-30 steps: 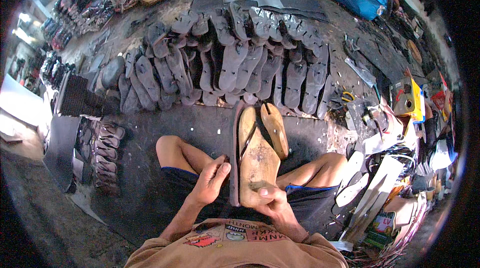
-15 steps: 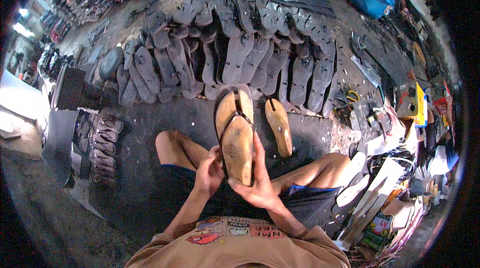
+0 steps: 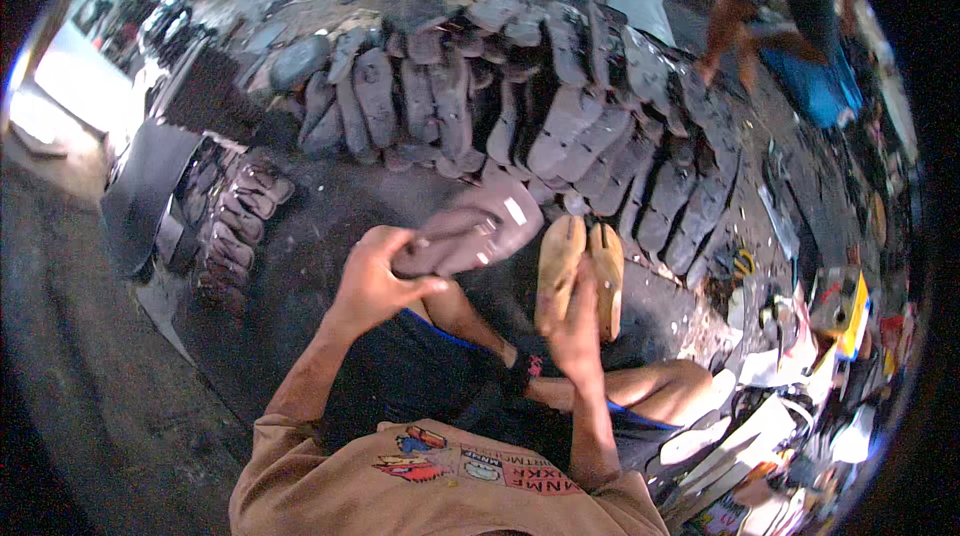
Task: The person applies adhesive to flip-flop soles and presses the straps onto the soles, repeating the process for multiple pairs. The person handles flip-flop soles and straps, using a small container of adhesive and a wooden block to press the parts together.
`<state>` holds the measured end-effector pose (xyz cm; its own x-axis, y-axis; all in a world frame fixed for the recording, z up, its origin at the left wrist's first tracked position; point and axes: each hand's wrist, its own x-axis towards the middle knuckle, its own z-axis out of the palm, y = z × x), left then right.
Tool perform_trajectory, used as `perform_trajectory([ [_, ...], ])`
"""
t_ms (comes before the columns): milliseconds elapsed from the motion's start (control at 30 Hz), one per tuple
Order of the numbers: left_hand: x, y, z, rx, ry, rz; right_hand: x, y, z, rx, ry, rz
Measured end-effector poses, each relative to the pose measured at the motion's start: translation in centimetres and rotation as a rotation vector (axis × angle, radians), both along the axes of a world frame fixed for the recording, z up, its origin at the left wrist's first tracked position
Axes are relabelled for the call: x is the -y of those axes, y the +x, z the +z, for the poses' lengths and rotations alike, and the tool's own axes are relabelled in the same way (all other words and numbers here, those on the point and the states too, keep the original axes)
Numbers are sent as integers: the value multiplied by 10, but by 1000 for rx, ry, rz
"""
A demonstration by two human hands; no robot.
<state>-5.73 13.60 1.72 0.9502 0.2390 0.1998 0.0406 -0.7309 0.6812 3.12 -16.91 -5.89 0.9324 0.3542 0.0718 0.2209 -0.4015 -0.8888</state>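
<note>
My left hand (image 3: 372, 284) is closed round one end of a dull brown flip-flop (image 3: 478, 228), raised and tilted over the dark mat. Its thong strap is partly blurred, and no last shows inside it. To the right, a pale wooden shoe last (image 3: 560, 254) lies beside a second wooden last (image 3: 609, 281), both with slotted toe ends pointing away from me. My right hand (image 3: 575, 338) rests on the nearer part of the left-hand last, its fingers along it; the grip is partly hidden.
Rows of dark sandal soles (image 3: 450, 106) spread across the floor ahead. Finished-looking flip-flops (image 3: 240, 211) are stacked at the left. A yellow box (image 3: 850, 321) and scattered scraps lie at the right. Another person's legs (image 3: 765, 21) stand at the far right.
The flip-flop has come off the wooden last and moved left in my left hand. My right hand has brought that last down beside the other. A person's legs have appeared at the far right.
</note>
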Motion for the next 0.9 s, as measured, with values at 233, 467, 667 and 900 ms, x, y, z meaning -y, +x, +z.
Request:
perform_trajectory([
  [233, -1, -69, -5, -294, -534, -5, -84, 83, 68, -729, 192, 509],
  [467, -105, -229, -89, 163, -922, 1024, -258, 107, -10, 289, -101, 295],
  [667, -262, -357, -194, 591, -915, 1770, -255, 196, -93, 356, -327, -110],
  [900, -286, -327, -259, 349, 363, 1781, -140, 93, -5, 205, 197, -46],
])
